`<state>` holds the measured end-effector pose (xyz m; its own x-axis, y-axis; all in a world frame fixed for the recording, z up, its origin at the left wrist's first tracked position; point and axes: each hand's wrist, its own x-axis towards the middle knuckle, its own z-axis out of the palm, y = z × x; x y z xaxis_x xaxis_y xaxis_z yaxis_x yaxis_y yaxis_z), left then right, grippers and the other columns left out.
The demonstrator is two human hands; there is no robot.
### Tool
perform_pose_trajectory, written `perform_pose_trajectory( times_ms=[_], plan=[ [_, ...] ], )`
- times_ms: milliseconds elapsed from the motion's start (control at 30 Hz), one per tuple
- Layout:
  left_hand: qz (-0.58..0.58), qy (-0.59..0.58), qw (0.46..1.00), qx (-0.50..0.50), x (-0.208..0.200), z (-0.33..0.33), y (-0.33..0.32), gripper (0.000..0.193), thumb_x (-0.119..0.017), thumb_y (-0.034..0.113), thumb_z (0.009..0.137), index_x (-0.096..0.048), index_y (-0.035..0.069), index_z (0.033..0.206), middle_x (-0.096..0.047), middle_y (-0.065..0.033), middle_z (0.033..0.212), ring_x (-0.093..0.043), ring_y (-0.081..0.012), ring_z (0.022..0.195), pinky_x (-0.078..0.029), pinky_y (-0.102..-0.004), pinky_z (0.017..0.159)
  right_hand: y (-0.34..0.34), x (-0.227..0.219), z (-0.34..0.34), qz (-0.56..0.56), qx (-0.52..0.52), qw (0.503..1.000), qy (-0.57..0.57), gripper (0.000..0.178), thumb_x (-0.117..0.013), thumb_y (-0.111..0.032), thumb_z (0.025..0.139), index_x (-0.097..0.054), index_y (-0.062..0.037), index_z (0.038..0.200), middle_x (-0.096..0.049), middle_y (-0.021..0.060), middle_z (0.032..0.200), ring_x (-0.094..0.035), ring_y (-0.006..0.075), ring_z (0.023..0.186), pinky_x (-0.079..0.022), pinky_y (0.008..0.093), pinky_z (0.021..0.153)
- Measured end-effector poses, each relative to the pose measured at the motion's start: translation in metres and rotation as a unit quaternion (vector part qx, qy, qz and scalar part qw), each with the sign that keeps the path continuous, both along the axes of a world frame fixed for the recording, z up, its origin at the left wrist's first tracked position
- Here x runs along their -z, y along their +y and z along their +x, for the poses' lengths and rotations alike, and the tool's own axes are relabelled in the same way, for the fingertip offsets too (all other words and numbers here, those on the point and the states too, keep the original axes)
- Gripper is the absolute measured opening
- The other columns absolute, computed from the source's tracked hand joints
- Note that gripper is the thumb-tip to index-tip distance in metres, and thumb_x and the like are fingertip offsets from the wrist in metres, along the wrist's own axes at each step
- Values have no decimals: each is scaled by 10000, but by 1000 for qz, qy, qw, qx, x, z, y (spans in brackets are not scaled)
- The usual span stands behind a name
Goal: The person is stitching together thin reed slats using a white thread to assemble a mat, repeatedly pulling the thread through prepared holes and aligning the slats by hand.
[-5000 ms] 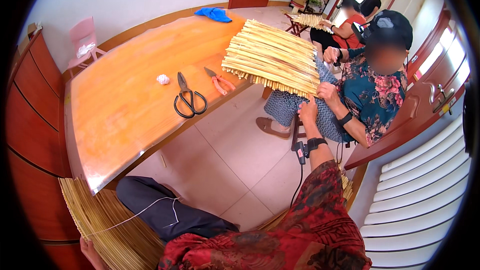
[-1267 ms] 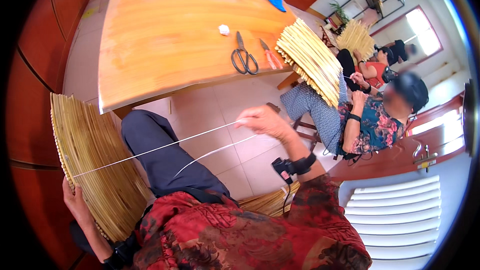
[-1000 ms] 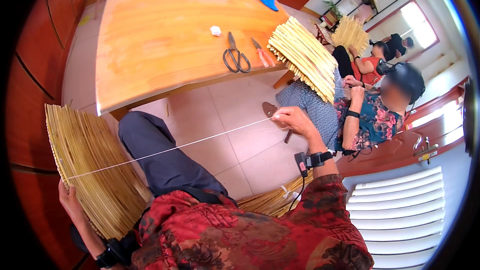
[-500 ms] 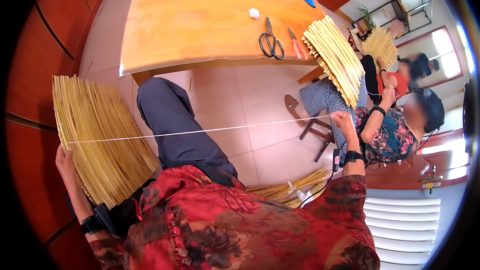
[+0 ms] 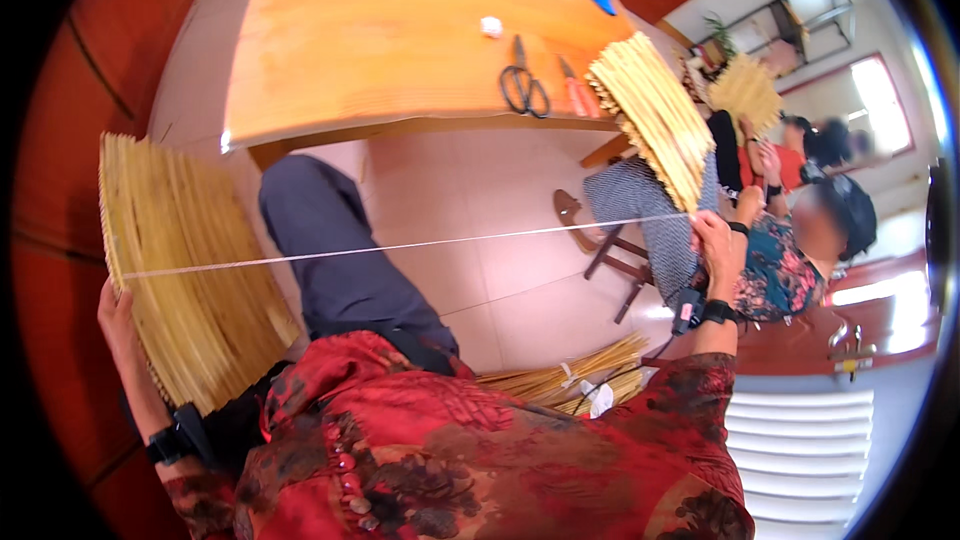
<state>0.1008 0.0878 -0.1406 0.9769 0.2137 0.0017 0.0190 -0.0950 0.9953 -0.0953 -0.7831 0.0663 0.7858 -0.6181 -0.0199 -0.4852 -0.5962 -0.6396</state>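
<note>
Your right hand has moved outward since the earlier frame, right forearm extended forward, pinching the taut white cord. Your left hand grips the stalk mat by its outer edge, at your left.

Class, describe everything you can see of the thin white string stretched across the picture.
The thin white string looks like slender, plain cord. It runs taut and nearly straight, rising slightly toward the right. Its left end meets the flat mat of yellow straw-like stalks near that mat's outer edge, just above the person's left hand. It crosses over the dark blue-grey cloth trousers; whether it touches them is unclear. The fingers of the right hand grip its right end.
</note>
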Motion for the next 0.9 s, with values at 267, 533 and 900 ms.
perform_pose_trajectory(
  times_ms=[267,533,900],
  plan=[
    [67,2,997,25,11,5,14,370,-482,53,897,-499,-59,1249,-586,-107,1179,-546,-181,1071,-409,-302,937,9,8,15,-113,36,992,53,190,-719,-222,775,-679,-37,757,-605,25,604,-545,103,505,-439,249,476],
    [20,12,1000,10,25,2,30,367,-472,67,910,-488,-63,1252,-589,-112,1167,-565,-185,1026,-431,-292,895,9,75,-25,7,29,991,132,156,-738,-200,774,-666,-69,731,-545,-17,554,-445,57,431,-331,237,390],
    [18,26,1000,-1,16,3,32,352,-499,112,918,-516,-62,1223,-608,-97,1109,-580,-165,965,-452,-282,838,34,90,-19,328,181,908,-188,139,-646,-134,860,-563,-35,910,-620,69,824,-666,223,703,-567,309,561]
  ],
)
